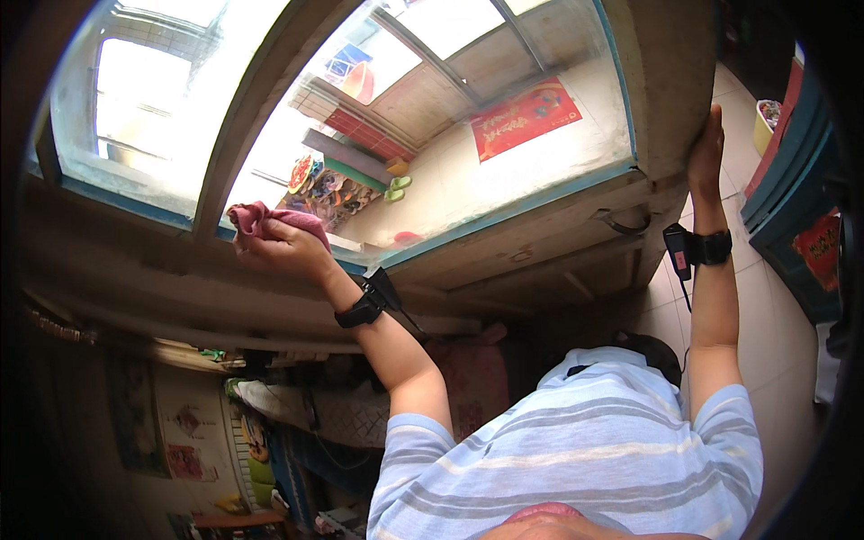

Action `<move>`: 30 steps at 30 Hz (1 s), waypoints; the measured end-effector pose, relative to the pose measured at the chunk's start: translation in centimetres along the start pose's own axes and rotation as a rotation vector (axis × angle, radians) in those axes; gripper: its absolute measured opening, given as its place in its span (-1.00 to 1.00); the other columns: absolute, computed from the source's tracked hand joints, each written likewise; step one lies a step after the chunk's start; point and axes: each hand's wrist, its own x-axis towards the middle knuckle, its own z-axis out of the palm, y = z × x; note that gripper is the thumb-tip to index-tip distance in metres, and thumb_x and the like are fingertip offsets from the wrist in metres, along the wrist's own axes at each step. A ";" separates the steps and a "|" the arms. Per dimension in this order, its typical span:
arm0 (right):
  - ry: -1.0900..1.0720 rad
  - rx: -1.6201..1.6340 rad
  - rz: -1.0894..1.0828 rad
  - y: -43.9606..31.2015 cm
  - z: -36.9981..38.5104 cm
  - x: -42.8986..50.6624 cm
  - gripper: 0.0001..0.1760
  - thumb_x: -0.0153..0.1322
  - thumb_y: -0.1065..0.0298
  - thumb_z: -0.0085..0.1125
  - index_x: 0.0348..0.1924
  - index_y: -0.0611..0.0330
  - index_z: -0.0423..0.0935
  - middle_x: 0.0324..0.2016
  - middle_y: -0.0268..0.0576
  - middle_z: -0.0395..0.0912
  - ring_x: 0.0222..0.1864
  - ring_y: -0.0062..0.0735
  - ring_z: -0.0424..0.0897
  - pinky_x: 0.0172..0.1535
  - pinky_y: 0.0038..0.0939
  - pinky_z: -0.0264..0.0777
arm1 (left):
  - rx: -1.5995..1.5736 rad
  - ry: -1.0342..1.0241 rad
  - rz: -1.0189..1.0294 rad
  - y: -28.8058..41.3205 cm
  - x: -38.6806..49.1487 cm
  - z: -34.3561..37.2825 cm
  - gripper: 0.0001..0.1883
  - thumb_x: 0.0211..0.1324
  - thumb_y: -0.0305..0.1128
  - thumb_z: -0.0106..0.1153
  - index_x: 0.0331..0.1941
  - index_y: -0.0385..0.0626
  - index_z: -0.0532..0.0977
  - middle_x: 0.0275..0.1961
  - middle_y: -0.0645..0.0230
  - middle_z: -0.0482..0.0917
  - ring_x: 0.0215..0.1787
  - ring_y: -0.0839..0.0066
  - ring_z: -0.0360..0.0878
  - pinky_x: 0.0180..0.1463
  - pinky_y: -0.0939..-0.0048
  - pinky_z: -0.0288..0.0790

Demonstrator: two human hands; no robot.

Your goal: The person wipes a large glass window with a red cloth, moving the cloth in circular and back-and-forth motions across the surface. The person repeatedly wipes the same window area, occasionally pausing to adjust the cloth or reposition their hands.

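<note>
My left hand holds a crumpled pink cloth at the lower corner of a glass pane, beside an upright wooden post. At the right, my right hand lies along the outer edge of a wooden door; its fingers are partly hidden, and I cannot tell how they are bent. The pane sits in this door, above a curved metal handle. Blue-painted strips border the glass. Each wrist wears a black strap with a small device.
Left of the post is a second window pane. Through the glass show a red printed mat, green slippers and a pile of shoes. A blue-green cabinet or door panel stands at the right, near a yellow bin on the tiled floor.
</note>
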 end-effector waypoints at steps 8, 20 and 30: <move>0.015 0.019 -0.057 -0.6 0.1 -0.5 -0.16 0.65 -0.25 -0.51 -0.01 0.39 0.56 -0.19 -0.12 0.65 -0.09 -0.39 0.54 0.08 -0.33 0.35 | -0.171 0.037 0.110 10.4 -2.5 0.3 -0.63 0.25 -0.43 0.08 0.13 -0.19 0.41 0.05 0.05 0.40 0.17 0.08 0.36 0.12 -0.04 0.39; -0.035 0.023 -0.065 0.0 -0.4 0.0 -0.15 0.64 -0.26 -0.51 -0.06 0.41 0.58 -0.18 -0.12 0.68 -0.10 -0.41 0.56 0.06 -0.31 0.36 | -0.464 -0.092 0.353 26.7 -8.5 -1.3 -0.67 0.07 -0.36 0.26 -0.06 0.33 0.55 0.14 0.53 0.52 0.08 0.31 0.43 0.06 0.15 0.45; 0.029 0.053 -0.015 1.3 -0.3 -0.1 -0.21 0.65 -0.24 -0.41 -0.02 0.40 0.55 -0.16 -0.08 0.66 -0.09 -0.37 0.53 0.07 -0.29 0.37 | -0.051 -0.071 0.021 2.2 -9.1 -1.3 -0.58 0.30 -0.27 0.12 0.16 -0.22 0.38 0.15 -0.08 0.44 0.21 -0.11 0.36 0.27 -0.16 0.21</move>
